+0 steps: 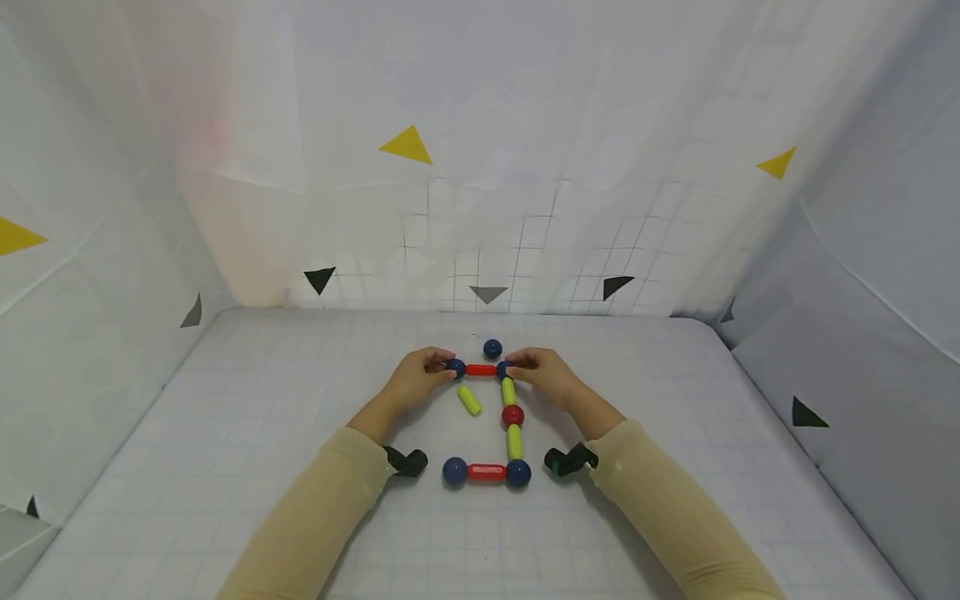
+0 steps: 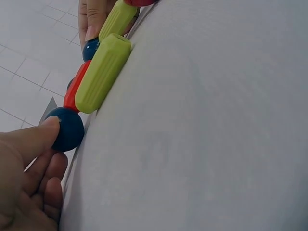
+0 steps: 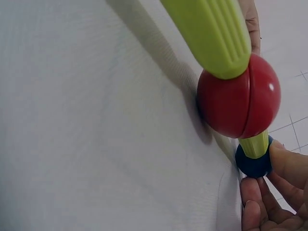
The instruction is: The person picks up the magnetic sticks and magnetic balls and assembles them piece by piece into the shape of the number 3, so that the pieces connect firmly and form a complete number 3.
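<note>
My left hand (image 1: 414, 379) pinches a blue ball (image 2: 67, 129) between thumb and fingers. A red rod (image 1: 481, 370) joins that ball to a second blue ball (image 3: 253, 161), which my right hand (image 1: 549, 375) pinches. From the right-hand ball a lime-green rod (image 1: 509, 392) runs toward me to a red ball (image 1: 513, 416). Another lime-green rod (image 1: 513, 442) continues to a blue corner ball (image 1: 518, 473). There a red rod (image 1: 487, 472) leads left to a blue ball (image 1: 454, 472). One loose lime-green rod (image 1: 469, 400) lies inside the shape, nearer my left hand.
A single blue ball (image 1: 492, 348) sits just beyond the far red rod, between the hands. The white gridded tabletop (image 1: 300, 358) ends at a white back wall (image 1: 480, 100) with yellow and dark triangles. Black wrist devices (image 1: 407, 462) show at both cuffs.
</note>
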`<act>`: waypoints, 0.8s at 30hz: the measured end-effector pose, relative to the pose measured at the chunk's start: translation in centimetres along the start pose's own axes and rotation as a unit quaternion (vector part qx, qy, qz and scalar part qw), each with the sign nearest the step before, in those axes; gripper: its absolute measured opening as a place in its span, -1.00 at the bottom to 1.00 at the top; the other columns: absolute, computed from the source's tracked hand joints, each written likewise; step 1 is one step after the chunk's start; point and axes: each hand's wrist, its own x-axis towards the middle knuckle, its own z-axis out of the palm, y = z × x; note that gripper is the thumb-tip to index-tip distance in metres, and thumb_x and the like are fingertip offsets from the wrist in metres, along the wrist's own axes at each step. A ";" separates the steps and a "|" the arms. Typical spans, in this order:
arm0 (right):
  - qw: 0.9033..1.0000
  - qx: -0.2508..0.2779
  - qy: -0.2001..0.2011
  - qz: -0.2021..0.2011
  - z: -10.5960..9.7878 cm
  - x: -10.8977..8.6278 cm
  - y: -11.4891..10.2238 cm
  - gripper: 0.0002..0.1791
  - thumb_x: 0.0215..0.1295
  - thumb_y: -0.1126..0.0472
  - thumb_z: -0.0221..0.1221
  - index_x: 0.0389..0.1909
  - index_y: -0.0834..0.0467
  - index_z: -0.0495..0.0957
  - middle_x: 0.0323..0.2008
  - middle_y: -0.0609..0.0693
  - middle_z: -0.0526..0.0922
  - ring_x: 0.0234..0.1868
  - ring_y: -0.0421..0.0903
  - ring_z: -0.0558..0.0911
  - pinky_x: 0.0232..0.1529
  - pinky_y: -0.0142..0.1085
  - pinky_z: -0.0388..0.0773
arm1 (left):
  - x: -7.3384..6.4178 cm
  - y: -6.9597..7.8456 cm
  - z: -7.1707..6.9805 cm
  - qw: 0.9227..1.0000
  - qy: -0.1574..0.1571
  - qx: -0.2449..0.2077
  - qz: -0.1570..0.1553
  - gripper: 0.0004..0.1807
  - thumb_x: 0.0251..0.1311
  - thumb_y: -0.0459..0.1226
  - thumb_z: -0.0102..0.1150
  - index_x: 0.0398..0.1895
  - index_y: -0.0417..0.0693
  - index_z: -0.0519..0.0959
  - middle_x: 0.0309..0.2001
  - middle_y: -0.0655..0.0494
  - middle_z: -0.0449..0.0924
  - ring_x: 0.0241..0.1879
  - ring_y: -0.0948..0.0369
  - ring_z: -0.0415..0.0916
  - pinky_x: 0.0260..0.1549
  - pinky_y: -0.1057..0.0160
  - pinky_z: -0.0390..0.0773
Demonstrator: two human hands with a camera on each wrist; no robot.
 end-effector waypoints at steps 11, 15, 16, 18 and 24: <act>1.000 0.013 0.000 0.019 -0.2 0.1 -0.1 -0.65 0.33 0.15 0.32 0.11 0.07 0.63 0.03 0.03 0.63 0.05 0.01 0.52 0.16 -0.12 0.48 | 0.0 -0.1 0.2 1.000 0.028 -0.003 -0.001 -0.67 0.22 -0.20 0.39 0.03 -0.03 0.65 -0.06 0.08 0.64 -0.03 0.12 0.54 0.07 0.09 0.52; 1.000 0.020 0.000 0.020 -0.1 0.1 -0.1 -0.65 0.32 0.16 0.33 0.11 0.07 0.63 0.04 0.03 0.62 0.07 0.02 0.51 0.20 -0.10 0.46 | -0.2 0.1 0.1 0.999 0.037 -0.007 -0.006 -0.66 0.20 -0.21 0.41 0.03 -0.05 0.64 -0.05 0.07 0.64 -0.02 0.11 0.53 0.08 0.09 0.52; 1.000 0.023 0.000 0.020 0.0 0.1 -0.1 -0.65 0.32 0.16 0.33 0.11 0.08 0.63 0.04 0.03 0.62 0.08 0.02 0.51 0.21 -0.09 0.46 | -0.3 0.2 0.1 0.999 0.038 -0.009 -0.008 -0.66 0.20 -0.21 0.41 0.03 -0.05 0.64 -0.04 0.07 0.64 -0.01 0.11 0.53 0.09 0.10 0.51; 1.000 0.024 -0.001 0.019 0.0 0.2 -0.1 -0.65 0.32 0.16 0.33 0.11 0.08 0.63 0.04 0.04 0.62 0.09 0.02 0.51 0.22 -0.08 0.45 | -0.5 0.3 0.1 0.999 0.041 -0.012 -0.013 -0.65 0.20 -0.21 0.42 0.04 -0.06 0.64 -0.03 0.06 0.63 0.01 0.10 0.53 0.09 0.10 0.51; 1.000 0.016 0.000 0.016 0.0 0.2 0.0 -0.65 0.33 0.15 0.32 0.12 0.06 0.63 0.06 0.03 0.62 0.11 0.02 0.51 0.23 -0.06 0.45 | -1.2 0.9 -0.2 0.999 0.039 -0.017 -0.027 -0.67 0.21 -0.21 0.40 0.03 -0.04 0.63 -0.02 0.06 0.61 0.02 0.09 0.50 0.08 0.11 0.52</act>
